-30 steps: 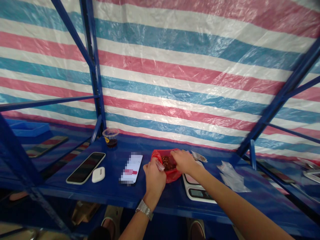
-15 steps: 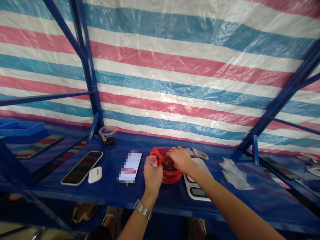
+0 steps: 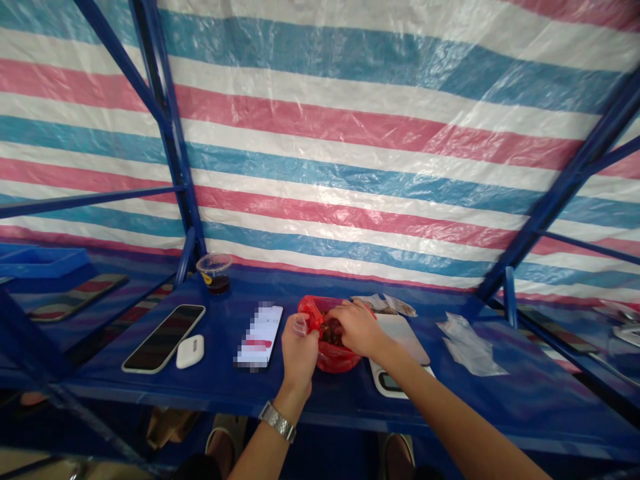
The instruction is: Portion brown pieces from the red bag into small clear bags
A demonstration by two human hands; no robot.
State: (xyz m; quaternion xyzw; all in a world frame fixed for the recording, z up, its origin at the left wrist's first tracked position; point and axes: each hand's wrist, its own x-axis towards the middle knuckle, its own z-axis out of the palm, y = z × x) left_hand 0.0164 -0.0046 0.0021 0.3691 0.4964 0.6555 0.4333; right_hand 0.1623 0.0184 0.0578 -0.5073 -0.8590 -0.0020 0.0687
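A red plastic bag point(image 3: 334, 357) with dark brown contents sits on the blue shelf point(image 3: 225, 387) in front of me. My left hand point(image 3: 299, 350), with a metal watch on the wrist, is closed on a small clear packet point(image 3: 301, 325) at the bag's left rim. My right hand point(image 3: 356, 327) reaches into the bag's mouth from the right, fingers curled among the brown contents. A white digital scale point(image 3: 403, 343) lies just right of the bag, partly under my right forearm.
On the shelf to the left lie a white phone point(image 3: 259, 336), a dark phone point(image 3: 164, 337), a white earbud case point(image 3: 190, 351) and a clear cup point(image 3: 215, 273) of dark liquid. Clear packets point(image 3: 465, 345) lie right. Blue frame posts stand on both sides.
My right hand has moved left and deeper into the red bag. My left hand has lifted the small clear packet to the bag's rim. The view has shifted slightly.
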